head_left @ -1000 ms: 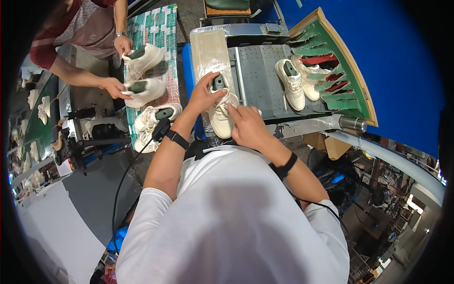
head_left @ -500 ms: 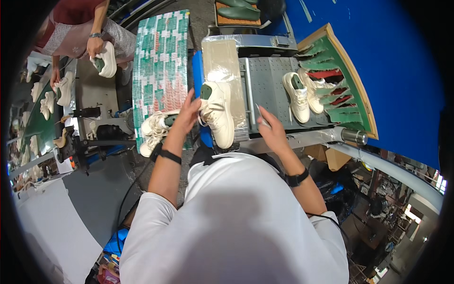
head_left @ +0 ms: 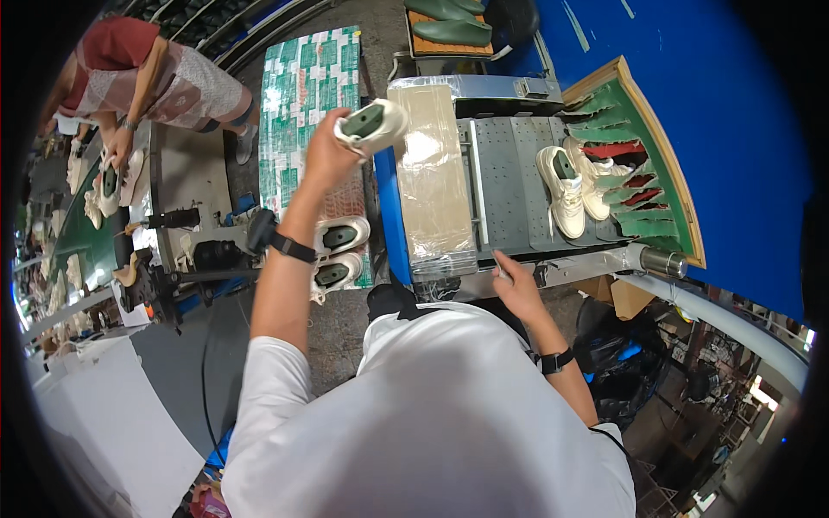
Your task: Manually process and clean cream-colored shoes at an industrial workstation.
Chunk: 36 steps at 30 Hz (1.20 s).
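My left hand [head_left: 325, 157] is closed on a cream lace-up sneaker [head_left: 390, 129], raised over the gap between the two benches. A dark green insert fills the sneaker's opening, which faces up. Below it, two more cream sneakers [head_left: 342, 235] sit on the near end of a green-and-white patterned board [head_left: 285, 112]. My right hand [head_left: 520, 293] is closed around a small, thin, pale tool [head_left: 503, 273], mostly hidden by the fingers. That hand hovers near the front edge of the conveyor machine, beside a tape-covered cardboard sheet [head_left: 429, 186].
Two cream sneakers [head_left: 566, 192] stand on the dark perforated conveyor [head_left: 509, 177], before a slit green curtain in a wooden frame [head_left: 691, 207]. Green shoe forms [head_left: 452, 33] lie in a tray at the back. At far left, a co-worker [head_left: 129, 95] handles sneakers.
The sneaker that lay on the cardboard sheet is now lifted up and left in my left hand. My right hand has drawn slightly nearer to me. The co-worker's raised sneaker has come down.
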Tool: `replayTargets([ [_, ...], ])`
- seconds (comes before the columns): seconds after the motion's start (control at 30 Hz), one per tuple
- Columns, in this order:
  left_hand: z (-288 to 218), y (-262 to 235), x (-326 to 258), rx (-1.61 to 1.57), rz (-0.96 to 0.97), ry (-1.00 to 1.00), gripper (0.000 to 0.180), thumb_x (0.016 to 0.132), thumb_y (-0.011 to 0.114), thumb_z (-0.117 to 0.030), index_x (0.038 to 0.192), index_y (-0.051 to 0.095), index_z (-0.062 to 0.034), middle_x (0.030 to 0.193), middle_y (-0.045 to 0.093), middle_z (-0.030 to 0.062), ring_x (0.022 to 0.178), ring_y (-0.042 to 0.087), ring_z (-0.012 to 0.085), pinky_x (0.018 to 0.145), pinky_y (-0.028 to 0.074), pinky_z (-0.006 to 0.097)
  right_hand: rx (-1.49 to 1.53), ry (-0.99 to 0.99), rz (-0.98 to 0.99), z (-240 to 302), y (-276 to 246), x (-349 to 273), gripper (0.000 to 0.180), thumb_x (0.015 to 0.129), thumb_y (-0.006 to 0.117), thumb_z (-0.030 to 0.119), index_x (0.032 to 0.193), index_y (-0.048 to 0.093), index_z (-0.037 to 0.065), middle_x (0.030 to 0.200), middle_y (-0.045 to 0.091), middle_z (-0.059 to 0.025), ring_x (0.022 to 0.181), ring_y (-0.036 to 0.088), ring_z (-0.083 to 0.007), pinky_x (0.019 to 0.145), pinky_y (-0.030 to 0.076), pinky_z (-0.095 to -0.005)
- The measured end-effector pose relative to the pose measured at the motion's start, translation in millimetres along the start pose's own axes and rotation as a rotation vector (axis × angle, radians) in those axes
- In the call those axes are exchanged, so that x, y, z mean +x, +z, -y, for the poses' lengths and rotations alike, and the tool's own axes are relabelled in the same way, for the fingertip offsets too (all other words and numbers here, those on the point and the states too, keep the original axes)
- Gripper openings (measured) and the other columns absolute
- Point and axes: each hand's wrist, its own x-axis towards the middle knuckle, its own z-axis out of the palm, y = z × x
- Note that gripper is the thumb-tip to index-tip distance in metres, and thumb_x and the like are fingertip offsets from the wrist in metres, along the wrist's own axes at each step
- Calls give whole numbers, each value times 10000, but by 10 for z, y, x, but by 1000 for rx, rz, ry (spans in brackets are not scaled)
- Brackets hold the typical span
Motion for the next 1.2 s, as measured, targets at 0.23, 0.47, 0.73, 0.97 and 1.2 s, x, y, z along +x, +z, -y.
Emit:
replayTargets([
  [0.23,1981,-181,163,374,131,-23,836,741,860,-89,1503,520,-24,1432,618,273,1301,620,445,1104,496,451,-81,58,163,-132,-173,-62,600,895,648,172,1465,603,-9,1256,714,-237,1182,682,-358,1060,502,-381],
  [0.47,286,1114,-110,246,-150,1,730,840,773,-90,1512,507,11,1465,567,296,1383,538,454,1179,422,480,-55,25,150,-675,-419,-104,590,877,659,203,1417,620,-30,1118,722,-218,1067,698,-362,965,537,-422],
  [0.73,-1652,4882,-723,-373,214,-543,1173,793,947,-343,1626,236,76,1533,495,306,1456,480,380,1194,407,410,32,179,148,-1158,-926,-475,621,863,658,184,1436,591,-46,1045,712,-227,984,690,-379,882,546,-423],
  [0.97,-1909,4954,-482,-416,11,-699,768,777,936,-243,1368,519,16,1254,697,164,1089,704,288,943,564,414,81,365,142,-1541,-1193,-1055,648,871,652,208,1480,582,-3,1083,718,-220,1002,695,-343,894,543,-415],
  [1.2,-1313,3103,-708,-1040,433,-872,518,985,718,-368,1402,613,-78,1246,738,51,1109,724,208,934,587,412,80,330,243,-1373,-784,-866,631,878,653,203,1472,590,-1,1117,717,-190,1020,689,-310,937,537,-385],
])
